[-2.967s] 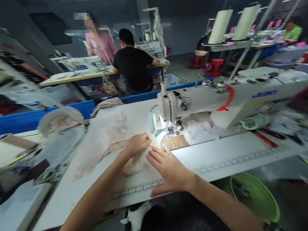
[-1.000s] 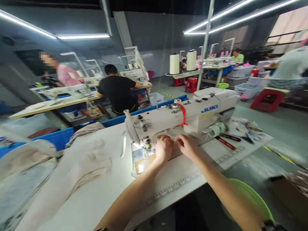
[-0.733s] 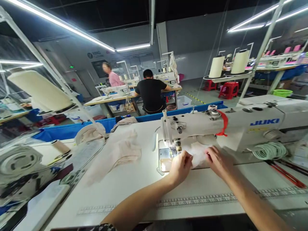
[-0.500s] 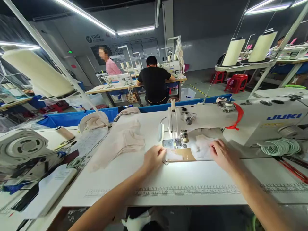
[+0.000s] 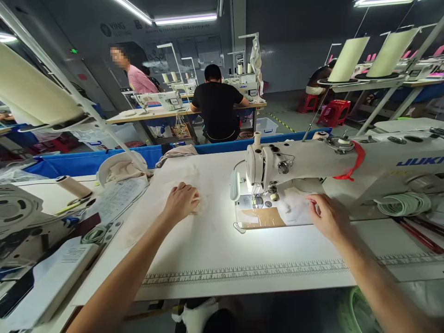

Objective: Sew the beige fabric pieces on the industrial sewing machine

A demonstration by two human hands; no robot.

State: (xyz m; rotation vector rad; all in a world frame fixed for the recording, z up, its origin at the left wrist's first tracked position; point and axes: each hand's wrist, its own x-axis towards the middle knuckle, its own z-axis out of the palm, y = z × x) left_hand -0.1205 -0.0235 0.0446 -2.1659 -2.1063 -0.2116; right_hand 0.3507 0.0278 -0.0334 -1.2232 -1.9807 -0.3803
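On the left of the white sewing table, my left hand (image 5: 182,201) curls its fingers over the edge of a thin beige fabric piece (image 5: 152,208). The fingertips are partly hidden by the hand's back. My right hand (image 5: 328,215) is to the right of the needle area, its bent fingers at the edge of a crumpled white fabric piece (image 5: 294,206) under the machine arm. Between my hands stands the JUKI sewing machine (image 5: 256,166), its lamp lighting the needle plate. A brown taped patch (image 5: 265,216) lies in front of the presser foot.
A printed ruler (image 5: 243,274) runs along the table's front edge. Left are a thread cone (image 5: 73,186), a written sheet (image 5: 118,199) and a white box (image 5: 55,282). Coiled pale cord (image 5: 404,204) lies right. A blue cloth trough (image 5: 145,156) borders the back; a person in black (image 5: 217,108) sits beyond.
My left hand has moved left from beside the needle plate to the beige fabric. My right hand stays by the white fabric, its fingers slightly less curled. The head view has shifted a little.
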